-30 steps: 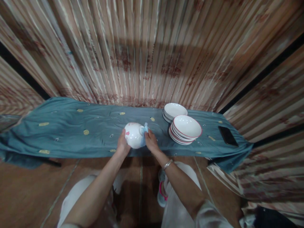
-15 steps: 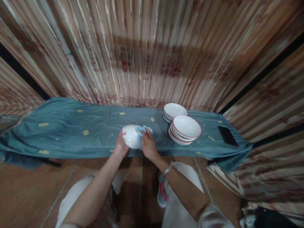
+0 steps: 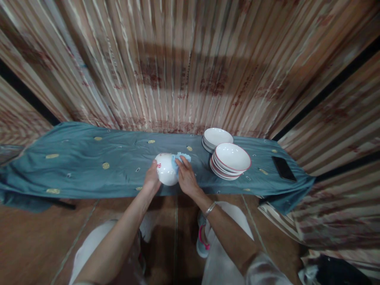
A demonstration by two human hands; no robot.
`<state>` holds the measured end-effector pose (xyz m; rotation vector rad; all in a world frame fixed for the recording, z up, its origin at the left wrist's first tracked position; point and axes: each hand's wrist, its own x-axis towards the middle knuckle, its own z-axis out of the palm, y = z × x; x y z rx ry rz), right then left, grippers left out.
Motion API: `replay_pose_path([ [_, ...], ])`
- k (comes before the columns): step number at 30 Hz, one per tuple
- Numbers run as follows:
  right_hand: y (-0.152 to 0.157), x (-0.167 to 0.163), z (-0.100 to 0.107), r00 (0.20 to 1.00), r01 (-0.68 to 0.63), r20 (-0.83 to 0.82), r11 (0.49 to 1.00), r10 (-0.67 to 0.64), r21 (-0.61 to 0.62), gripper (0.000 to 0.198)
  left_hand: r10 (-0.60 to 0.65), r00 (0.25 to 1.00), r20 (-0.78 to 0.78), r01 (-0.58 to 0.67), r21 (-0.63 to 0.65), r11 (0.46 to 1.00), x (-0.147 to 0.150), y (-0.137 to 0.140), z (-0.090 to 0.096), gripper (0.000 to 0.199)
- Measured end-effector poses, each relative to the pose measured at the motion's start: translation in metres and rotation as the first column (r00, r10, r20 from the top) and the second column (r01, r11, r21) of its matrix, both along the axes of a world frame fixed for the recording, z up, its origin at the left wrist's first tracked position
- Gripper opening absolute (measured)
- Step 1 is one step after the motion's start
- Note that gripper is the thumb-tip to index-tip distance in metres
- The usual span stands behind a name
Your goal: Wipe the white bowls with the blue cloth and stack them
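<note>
A white bowl (image 3: pixel 166 171) with red marks on its outside is held up over the near part of the table, its rounded underside towards me. My left hand (image 3: pixel 152 177) is closed on the bowl's left edge. On the other side, my right hand (image 3: pixel 186 174) presses a light blue cloth (image 3: pixel 181 155) against the bowl's right side. The fingers of that hand are bent over the cloth, and part of the cloth sticks out above them. The inside of the bowl is hidden from view.
A stack of red-rimmed white bowls (image 3: pixel 232 157) stands right of my hands, with dark-rimmed white dishes (image 3: pixel 218 137) stacked behind it. A black phone (image 3: pixel 284 168) lies near the right end of the blue-green tablecloth (image 3: pixel 86 158). Pleated curtains (image 3: pixel 178 71) hang behind.
The bowl has turned slightly in my left hand, showing more of its round underside. My right hand and the cloth have shifted a little towards its right edge. The stacks stand as before.
</note>
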<state>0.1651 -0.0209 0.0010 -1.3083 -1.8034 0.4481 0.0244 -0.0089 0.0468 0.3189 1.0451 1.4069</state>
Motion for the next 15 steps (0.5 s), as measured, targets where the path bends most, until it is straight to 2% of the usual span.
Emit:
replay_pose_path([
  [7, 0.005, 0.009, 0.008, 0.994, 0.019, 0.105, 0.999, -0.014, -0.044, 0.054, 0.003, 1.0, 0.025, -0.003, -0.009, 1.0, -0.002, 0.001, -0.004, 0.033],
  [15, -0.004, 0.016, 0.016, 0.983, 0.025, 0.182, 0.998, -0.014, -0.058, 0.044, 0.04, 0.999, 0.02, -0.038, -0.053, 0.998, 0.001, 0.001, 0.003, 0.034],
])
